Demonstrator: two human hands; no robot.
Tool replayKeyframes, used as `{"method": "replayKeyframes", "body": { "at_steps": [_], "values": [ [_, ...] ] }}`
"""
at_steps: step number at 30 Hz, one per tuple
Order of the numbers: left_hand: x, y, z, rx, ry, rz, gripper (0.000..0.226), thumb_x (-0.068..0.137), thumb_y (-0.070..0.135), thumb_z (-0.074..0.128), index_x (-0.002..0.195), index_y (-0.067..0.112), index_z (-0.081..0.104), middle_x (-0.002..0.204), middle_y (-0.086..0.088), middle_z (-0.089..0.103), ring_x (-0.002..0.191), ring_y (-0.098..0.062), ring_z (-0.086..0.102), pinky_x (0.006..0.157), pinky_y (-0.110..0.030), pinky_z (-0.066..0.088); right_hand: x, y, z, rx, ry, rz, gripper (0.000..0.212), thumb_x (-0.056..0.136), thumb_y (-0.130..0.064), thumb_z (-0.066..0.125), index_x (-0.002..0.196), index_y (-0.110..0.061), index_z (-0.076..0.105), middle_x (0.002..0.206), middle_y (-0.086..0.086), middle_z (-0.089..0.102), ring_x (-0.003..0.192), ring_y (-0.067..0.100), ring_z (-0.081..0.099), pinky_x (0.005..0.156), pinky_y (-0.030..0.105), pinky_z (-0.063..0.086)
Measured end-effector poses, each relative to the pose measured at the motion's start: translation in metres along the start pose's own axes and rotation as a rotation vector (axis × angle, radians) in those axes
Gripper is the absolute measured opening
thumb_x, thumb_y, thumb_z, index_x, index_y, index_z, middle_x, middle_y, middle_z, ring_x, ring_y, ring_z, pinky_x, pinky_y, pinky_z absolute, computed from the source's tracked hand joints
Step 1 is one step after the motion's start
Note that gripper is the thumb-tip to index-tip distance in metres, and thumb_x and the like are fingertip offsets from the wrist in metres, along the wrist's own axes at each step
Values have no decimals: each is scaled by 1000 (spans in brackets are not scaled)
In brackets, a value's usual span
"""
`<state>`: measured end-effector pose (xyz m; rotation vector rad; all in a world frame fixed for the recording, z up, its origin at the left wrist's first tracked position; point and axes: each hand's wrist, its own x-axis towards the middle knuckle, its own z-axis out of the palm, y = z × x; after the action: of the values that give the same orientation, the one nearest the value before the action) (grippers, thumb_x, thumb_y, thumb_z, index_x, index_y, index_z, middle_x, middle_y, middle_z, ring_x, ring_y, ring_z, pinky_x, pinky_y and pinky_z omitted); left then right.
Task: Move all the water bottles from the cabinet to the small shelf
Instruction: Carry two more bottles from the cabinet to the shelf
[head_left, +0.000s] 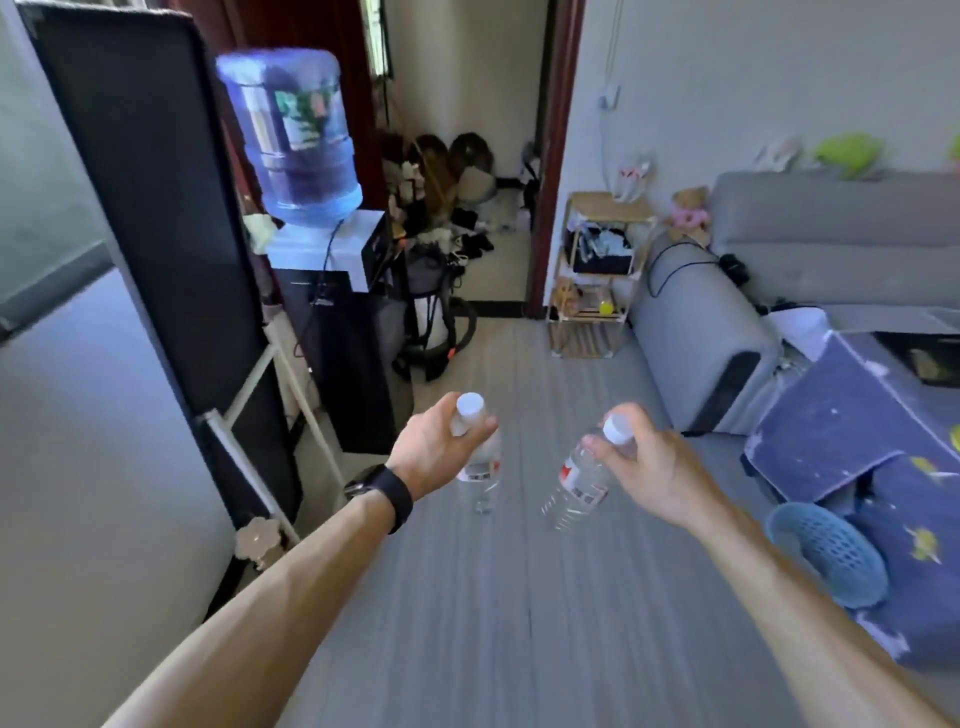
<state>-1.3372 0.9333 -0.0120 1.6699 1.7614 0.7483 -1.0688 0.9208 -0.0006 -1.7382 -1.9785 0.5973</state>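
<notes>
My left hand (434, 447) grips a clear water bottle (480, 480) by its neck; the white cap points up and the body hangs down. My right hand (652, 467) holds a second clear water bottle (579, 480) near its white cap, tilted with the base toward the lower left. Both bottles carry red and white labels and hang above the grey floor. A small wooden shelf (602, 270) stands ahead against the far wall, between the doorway and the sofa, with items on its tiers. The cabinet is not clearly in view.
A tall dark panel (156, 218) and a water dispenser (322, 244) with a blue jug stand on the left. A grey sofa (779, 291) and a blue covered table (857, 431) lie on the right, with a blue basket (831, 553) beside it. Clutter fills the doorway (457, 208).
</notes>
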Motion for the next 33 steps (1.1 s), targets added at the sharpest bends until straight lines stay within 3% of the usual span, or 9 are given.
{"method": "replayKeyframes", "body": {
  "at_steps": [3,6,9,13,17,20,26,30,33],
  "values": [
    [64,20,-2,-6,12,74,36,86,63,56,91,27,56,85,9,63,86,-16,62,76,-34,51,49,2,-20,-56,179,44,47,91,-55,57,118,-17,48,96,11,64,97,39,57,68,33,31],
    [129,36,4,-5,8,139,37,86,63,56,85,27,56,83,10,63,84,-13,61,76,-34,51,101,12,-35,-99,240,69,51,91,-56,57,121,-16,48,103,18,66,103,43,56,70,35,32],
    [195,49,13,15,10,162,39,85,66,56,89,27,57,88,8,66,87,-14,62,79,-34,52,160,30,-44,-122,242,87,50,90,-60,55,119,-19,48,100,16,66,101,42,57,71,36,36],
    [283,69,18,34,11,189,34,84,67,57,84,33,54,84,11,65,83,-12,62,71,-31,50,250,57,-52,-125,179,52,46,88,-67,51,107,-26,46,86,6,61,93,38,59,71,39,45],
    [371,91,23,74,32,176,43,82,69,56,86,27,55,83,4,66,80,-15,64,72,-37,53,333,79,-69,-114,183,32,43,87,-70,46,106,-31,43,87,5,63,91,37,59,68,37,43],
    [431,106,31,76,41,188,43,78,74,56,95,34,58,88,12,67,85,-10,64,78,-38,55,387,94,-84,-96,206,45,43,88,-69,45,108,-32,41,88,4,62,90,37,59,68,37,43],
    [556,136,60,53,13,182,45,71,80,55,90,39,58,89,14,68,86,-8,64,78,-38,56,495,130,-110,-106,234,76,43,90,-67,44,109,-29,42,80,0,58,87,35,59,66,37,42],
    [642,147,90,14,-15,198,37,77,73,60,93,39,59,90,15,69,85,-4,63,74,-30,54,576,161,-123,-136,203,115,43,90,-70,41,106,-30,41,86,3,63,84,33,59,66,37,44],
    [714,161,107,-13,-81,226,31,80,68,61,95,41,60,92,19,66,87,1,60,66,-16,44,635,183,-134,-134,205,162,41,91,-68,42,106,-30,39,80,-2,61,77,27,55,64,36,43]
  ]
}}
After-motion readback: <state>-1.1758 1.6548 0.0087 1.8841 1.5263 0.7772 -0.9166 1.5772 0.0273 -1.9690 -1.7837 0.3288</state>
